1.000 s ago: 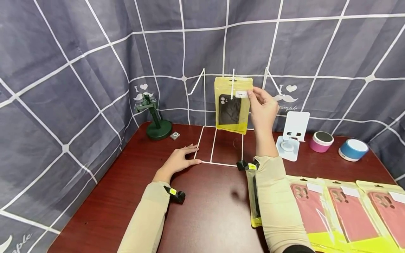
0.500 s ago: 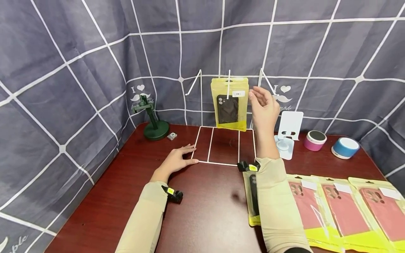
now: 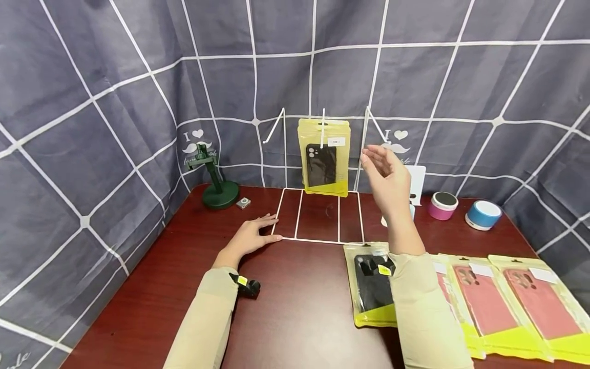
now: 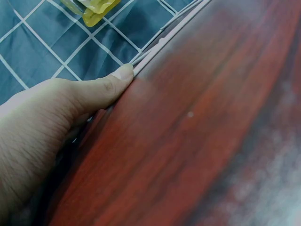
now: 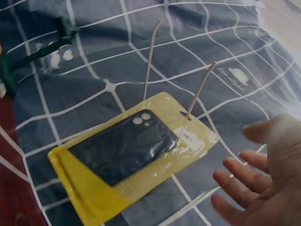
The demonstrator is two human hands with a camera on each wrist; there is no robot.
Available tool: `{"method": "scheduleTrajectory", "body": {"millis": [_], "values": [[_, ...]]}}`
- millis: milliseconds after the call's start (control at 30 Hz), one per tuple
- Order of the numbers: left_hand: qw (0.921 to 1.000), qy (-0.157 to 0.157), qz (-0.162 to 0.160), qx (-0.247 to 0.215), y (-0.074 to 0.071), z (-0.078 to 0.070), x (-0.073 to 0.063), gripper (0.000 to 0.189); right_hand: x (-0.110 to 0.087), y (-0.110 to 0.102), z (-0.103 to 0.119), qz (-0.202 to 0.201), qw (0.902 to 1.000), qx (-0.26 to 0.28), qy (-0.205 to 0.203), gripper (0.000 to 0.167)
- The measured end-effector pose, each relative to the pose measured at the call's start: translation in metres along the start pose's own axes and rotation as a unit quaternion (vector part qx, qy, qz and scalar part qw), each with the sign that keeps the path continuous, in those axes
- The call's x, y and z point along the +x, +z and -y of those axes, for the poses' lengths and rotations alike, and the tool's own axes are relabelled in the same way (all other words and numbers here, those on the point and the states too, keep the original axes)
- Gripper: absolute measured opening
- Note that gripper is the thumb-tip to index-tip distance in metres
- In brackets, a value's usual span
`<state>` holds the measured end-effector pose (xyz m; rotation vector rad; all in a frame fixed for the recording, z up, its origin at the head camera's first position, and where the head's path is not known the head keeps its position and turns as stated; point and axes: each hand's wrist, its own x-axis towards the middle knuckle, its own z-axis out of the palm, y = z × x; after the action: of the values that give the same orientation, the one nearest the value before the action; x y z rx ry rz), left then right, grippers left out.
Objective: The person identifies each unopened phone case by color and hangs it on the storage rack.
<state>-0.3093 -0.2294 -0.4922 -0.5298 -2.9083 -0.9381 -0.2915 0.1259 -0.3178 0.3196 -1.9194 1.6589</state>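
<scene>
A yellow pouch with a black phone case [image 3: 321, 165] inside hangs from the middle hook of a white wire display rack [image 3: 318, 241]. At least one more pouch seems to hang behind it. My right hand [image 3: 389, 179] is held to the right of this pouch, apart from it, fingers loosely bent and holding nothing. In the right wrist view, the hanging pouch [image 5: 136, 150] sits beyond my right fingers. My left hand [image 3: 251, 234] touches the rack's front left base corner. The left wrist view has my left thumb [image 4: 108, 87] against the base wire.
Another black phone case pouch [image 3: 373, 287] lies on the table [image 3: 286, 307] under my right forearm. Several pink phone case pouches [image 3: 539, 302] lie at the right. Behind stand a green stand [image 3: 218, 192], a small silver player [image 3: 243, 203], a white phone stand [image 3: 417, 179], and pink [image 3: 442, 206] and blue [image 3: 482, 215] round speakers.
My right hand has let go of the hanging pouch and drawn back to the right and down. The pouch hangs on the hook by itself. My left hand stays at the rack base.
</scene>
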Motion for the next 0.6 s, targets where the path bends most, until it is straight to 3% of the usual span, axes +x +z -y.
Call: {"method": "scheduleTrajectory", "body": {"millis": [133,233,433,600], "values": [[1.0,0.002,-0.002,0.0,-0.003,0.003,0.0,0.074,-0.009,-0.011,-0.004,0.061,0.9957,-0.061,-0.033,0.039],[1.0,-0.002,-0.001,0.001,-0.003,0.004,-0.001,0.075,-0.017,-0.023,-0.009,0.113,0.9856,-0.11,-0.061,0.044],[1.0,-0.005,0.004,-0.004,0.0,0.002,-0.001,0.075,-0.04,-0.054,-0.03,0.234,0.9494,-0.172,-0.119,0.051],[1.0,-0.002,0.004,-0.007,0.002,0.002,-0.001,0.076,-0.065,-0.082,-0.063,0.333,0.9164,-0.197,-0.103,0.043]]}}
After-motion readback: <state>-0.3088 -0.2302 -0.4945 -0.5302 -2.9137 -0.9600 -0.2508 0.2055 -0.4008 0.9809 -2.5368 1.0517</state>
